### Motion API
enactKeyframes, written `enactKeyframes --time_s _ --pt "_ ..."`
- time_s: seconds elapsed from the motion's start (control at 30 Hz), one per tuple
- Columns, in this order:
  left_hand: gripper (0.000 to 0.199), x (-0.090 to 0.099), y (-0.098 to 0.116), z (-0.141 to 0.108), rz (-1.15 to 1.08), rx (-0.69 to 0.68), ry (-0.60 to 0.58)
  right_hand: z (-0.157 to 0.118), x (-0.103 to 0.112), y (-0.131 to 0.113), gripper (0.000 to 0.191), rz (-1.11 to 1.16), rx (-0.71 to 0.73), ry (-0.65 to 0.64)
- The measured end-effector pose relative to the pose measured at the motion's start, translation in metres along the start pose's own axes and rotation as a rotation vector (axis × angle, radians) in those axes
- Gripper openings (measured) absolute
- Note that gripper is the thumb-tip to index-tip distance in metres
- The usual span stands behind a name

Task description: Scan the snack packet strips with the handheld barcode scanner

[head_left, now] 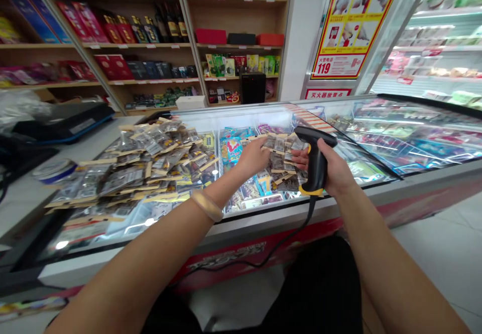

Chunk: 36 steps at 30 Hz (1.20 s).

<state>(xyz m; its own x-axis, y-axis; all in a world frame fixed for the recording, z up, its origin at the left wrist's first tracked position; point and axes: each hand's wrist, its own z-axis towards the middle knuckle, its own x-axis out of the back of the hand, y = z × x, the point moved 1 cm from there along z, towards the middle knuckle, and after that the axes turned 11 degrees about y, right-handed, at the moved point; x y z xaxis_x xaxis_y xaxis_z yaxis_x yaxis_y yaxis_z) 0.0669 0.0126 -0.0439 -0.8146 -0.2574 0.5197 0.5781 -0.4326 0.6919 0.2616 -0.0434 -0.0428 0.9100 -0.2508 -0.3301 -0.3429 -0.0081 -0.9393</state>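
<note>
My right hand (335, 171) is wrapped round the grip of a black and yellow barcode scanner (317, 165), with its head up and pointing left. A cable hangs from its base. My left hand (255, 157), with a gold bangle on the wrist, reaches over the glass-topped freezer. Its fingers are pressed together at the edge of clear packets with tan strips (278, 160); what they pinch is too small to make out. Left of that hand lies a large heap of similar packets (150, 158) on the freezer top.
The freezer's front rim (263, 223) runs across in front of me. A counter (22, 188) at the left bears a black device (75, 120) and a round blue-white container (54, 171). Shelves with boxes and bottles stand behind. The scanner's cable (263, 261) droops before the freezer.
</note>
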Motion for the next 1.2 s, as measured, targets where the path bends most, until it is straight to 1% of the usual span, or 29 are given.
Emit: enactKeyframes --time_s 0.07,0.13,0.23,0.33,0.43,0.53,0.6,0.63,0.67,0.73,0.8,0.9,1.0,1.07,1.13,1.2 --pt "0.040 0.016 -0.001 -0.010 -0.003 -0.050 0.022 -0.004 -0.004 -0.001 0.045 -0.008 0.012 0.001" --pt "0.039 0.039 -0.004 -0.022 0.010 -0.097 0.053 -0.010 -0.013 -0.002 0.046 -0.014 0.028 -0.019" --pt "0.036 0.085 -0.013 -0.044 0.045 -0.167 0.140 -0.023 -0.033 0.003 0.047 -0.027 0.056 -0.096" --pt "0.032 0.138 -0.029 -0.068 0.135 -0.198 0.283 -0.039 -0.062 0.016 0.049 -0.046 0.062 -0.198" --pt "0.030 0.195 -0.049 -0.090 0.275 -0.139 0.457 -0.057 -0.093 0.033 0.051 -0.051 0.026 -0.320" --pt "0.033 0.247 -0.073 -0.109 0.439 -0.010 0.632 -0.074 -0.122 0.053 0.051 -0.036 -0.042 -0.425" --pt "0.034 0.273 -0.090 -0.119 0.555 0.077 0.717 -0.084 -0.138 0.066 0.050 -0.029 -0.091 -0.477" --pt "0.034 0.283 -0.099 -0.123 0.603 0.121 0.739 -0.088 -0.145 0.073 0.049 -0.027 -0.114 -0.497" --pt "0.035 0.289 -0.107 -0.126 0.641 0.168 0.750 -0.092 -0.152 0.079 0.049 -0.028 -0.134 -0.515" --pt "0.039 0.295 -0.120 -0.130 0.685 0.264 0.743 -0.097 -0.161 0.090 0.049 -0.030 -0.169 -0.541" --pt "0.044 0.295 -0.129 -0.132 0.695 0.336 0.725 -0.102 -0.167 0.098 0.050 -0.031 -0.191 -0.556" --pt "0.048 0.292 -0.134 -0.133 0.672 0.379 0.721 -0.105 -0.170 0.104 0.050 -0.034 -0.212 -0.571" --pt "0.049 0.292 -0.130 -0.134 0.651 0.391 0.729 -0.106 -0.169 0.105 0.048 -0.026 -0.230 -0.571" --pt "0.042 0.292 -0.123 -0.137 0.642 0.357 0.751 -0.105 -0.168 0.104 0.049 -0.017 -0.236 -0.565" --pt "0.033 0.292 -0.113 -0.140 0.605 0.301 0.809 -0.104 -0.167 0.104 0.049 -0.015 -0.231 -0.562" --pt "0.029 0.289 -0.103 -0.144 0.509 0.247 0.892 -0.104 -0.165 0.102 0.049 -0.016 -0.217 -0.567"
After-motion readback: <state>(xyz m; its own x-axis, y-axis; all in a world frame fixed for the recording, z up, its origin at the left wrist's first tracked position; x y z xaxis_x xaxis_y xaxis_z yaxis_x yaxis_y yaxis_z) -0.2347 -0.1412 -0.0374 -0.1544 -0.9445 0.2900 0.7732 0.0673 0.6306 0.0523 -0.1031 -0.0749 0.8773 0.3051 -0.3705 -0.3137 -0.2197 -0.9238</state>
